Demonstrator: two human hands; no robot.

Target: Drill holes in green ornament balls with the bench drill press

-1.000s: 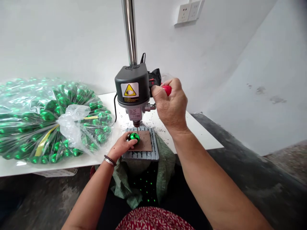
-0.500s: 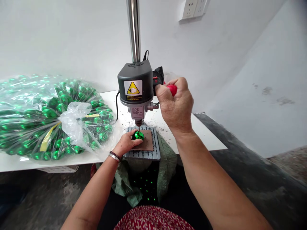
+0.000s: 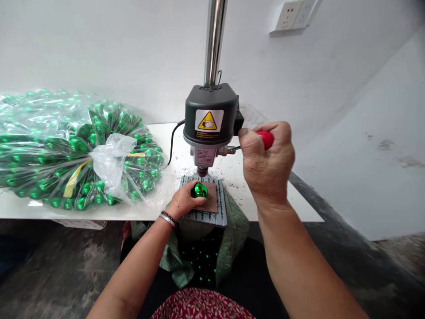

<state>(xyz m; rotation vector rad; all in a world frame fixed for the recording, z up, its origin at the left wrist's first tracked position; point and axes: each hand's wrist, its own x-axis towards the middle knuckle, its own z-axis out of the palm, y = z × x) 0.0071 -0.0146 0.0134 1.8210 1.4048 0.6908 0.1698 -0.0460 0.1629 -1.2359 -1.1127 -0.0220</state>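
My left hand (image 3: 186, 198) pinches a shiny green ball (image 3: 201, 190) between thumb and fingers. The ball rests on a brown board (image 3: 211, 203) that lies on the grey slotted base (image 3: 222, 219) of a bench drill press (image 3: 210, 117). Straight above it is the drill's chuck (image 3: 202, 172), its thin bit reaching down to the top of the ball; whether the bit has entered cannot be made out. My right hand (image 3: 269, 166) is wrapped round the red knob (image 3: 266, 139) of the feed lever, right of the drill head.
A clear plastic bag (image 3: 114, 161) packed with green balls lies on the white table (image 3: 166, 130) at left. Dark shavings are scattered around the base. A green woven sack (image 3: 236, 219) with balls inside hangs below the front edge. A wall socket (image 3: 295, 15) is up right.
My right hand has brought the red knob lower and farther out from the drill head. My left hand still holds the ball under the bit. The whole view has shifted slightly.
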